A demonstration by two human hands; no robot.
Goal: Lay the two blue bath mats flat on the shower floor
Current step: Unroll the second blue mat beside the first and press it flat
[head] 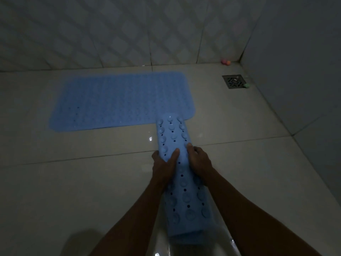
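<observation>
One blue bath mat (120, 100) lies spread flat on the tiled shower floor (55, 182), its long side running along the back wall (92, 30) and close to it. The second blue bath mat (177, 172) is folded into a long narrow strip with its suction cups and drain holes facing up. It points away from the person, and its far end overlaps the near right corner of the flat mat.

Both hands grip this folded strip at about its middle. The left hand (163, 164) holds the left edge, thumb lying across the top and the fingers curled under out of sight. The right hand (198, 158) clasps the right edge, its fingers (190, 146) bent over the top face.

A square metal drain grate (234, 81) sits in the floor near the right corner, well apart from both mats. A small green ball (246, 85) touches its right edge, and two small pink and orange balls (226, 61) rest in the corner by the wall. The picture is dim.
</observation>
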